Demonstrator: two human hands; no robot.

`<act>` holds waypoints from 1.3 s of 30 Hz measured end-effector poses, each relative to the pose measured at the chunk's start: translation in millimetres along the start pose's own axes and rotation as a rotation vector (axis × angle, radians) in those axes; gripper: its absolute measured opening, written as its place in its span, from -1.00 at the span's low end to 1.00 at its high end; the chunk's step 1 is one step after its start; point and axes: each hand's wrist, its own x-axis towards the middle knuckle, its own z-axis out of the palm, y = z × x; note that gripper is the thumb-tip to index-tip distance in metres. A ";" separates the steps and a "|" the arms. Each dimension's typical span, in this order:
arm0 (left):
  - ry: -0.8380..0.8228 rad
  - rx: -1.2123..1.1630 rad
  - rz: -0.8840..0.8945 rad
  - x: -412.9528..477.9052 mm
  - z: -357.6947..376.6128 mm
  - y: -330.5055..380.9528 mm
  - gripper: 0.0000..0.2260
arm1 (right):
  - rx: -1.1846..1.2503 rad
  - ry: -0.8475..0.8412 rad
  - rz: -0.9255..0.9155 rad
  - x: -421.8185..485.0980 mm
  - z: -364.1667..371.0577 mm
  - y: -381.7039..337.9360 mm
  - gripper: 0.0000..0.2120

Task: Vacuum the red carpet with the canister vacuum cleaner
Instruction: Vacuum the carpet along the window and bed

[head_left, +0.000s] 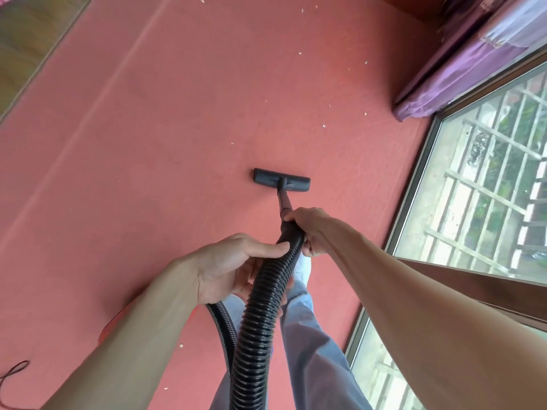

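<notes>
where the flat red carpet (148, 143) meets a purple fabric-draped bed (473, 60) and one barred glass window (488, 196) at right, about a dozen white scraps (323, 126) lie scattered. one flat black plastic nozzle (281, 180) rests mid-carpet; the left hand (233, 267) and right hand (310, 229) both grip the one ribbed black hose (260, 321).

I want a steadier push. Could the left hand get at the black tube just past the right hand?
Probably yes. The left hand grips the ribbed hose behind the right hand, and the black tube beyond it is bare down to the floor nozzle; it must let go.
</notes>
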 end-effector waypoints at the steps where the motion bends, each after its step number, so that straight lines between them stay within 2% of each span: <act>1: 0.000 0.002 0.008 0.2 2.0 0.9 -0.63 | 0.009 -0.007 -0.010 1.2 -2.4 -1.5 -0.85; 5: 0.098 -0.026 0.086 11.5 3.0 12.5 -0.74 | 0.045 0.028 -0.057 13.4 -4.2 -21.5 -0.83; 11: -0.004 -0.041 0.101 2.3 0.3 8.9 -0.71 | 0.027 -0.027 -0.030 -0.3 -10.2 -16.9 -0.82; 14: 0.019 -0.094 0.160 -4.1 0.9 12.7 -0.72 | 0.067 -0.030 -0.103 -11.9 -12.2 -31.7 -0.86; 19: 0.056 -0.217 0.206 -10.7 -12.9 23.0 -0.47 | 0.038 -0.023 -0.187 -25.1 -2.5 -67.2 -0.90; 22: 0.083 -0.269 0.201 -13.7 -17.5 20.3 -0.40 | 0.041 -0.064 -0.218 -25.5 8.6 -77.1 -0.90; 28: 0.168 -0.369 0.232 -13.1 -26.9 15.0 -0.36 | 0.113 -0.061 -0.269 -9.3 39.8 -91.8 -0.68; 33: 0.228 -0.448 0.271 -18.5 -35.9 11.6 -0.43 | 0.109 -0.107 -0.222 -6.7 50.8 -105.2 -0.77; 37: 0.261 -0.461 0.274 -22.2 -42.0 12.7 -0.62 | 0.159 -0.209 -0.109 -5.0 55.6 -108.7 -0.62; 39: 0.255 -0.479 0.249 -24.2 -46.0 11.6 -0.64 | 0.173 -0.210 -0.091 -3.0 57.6 -107.2 -0.64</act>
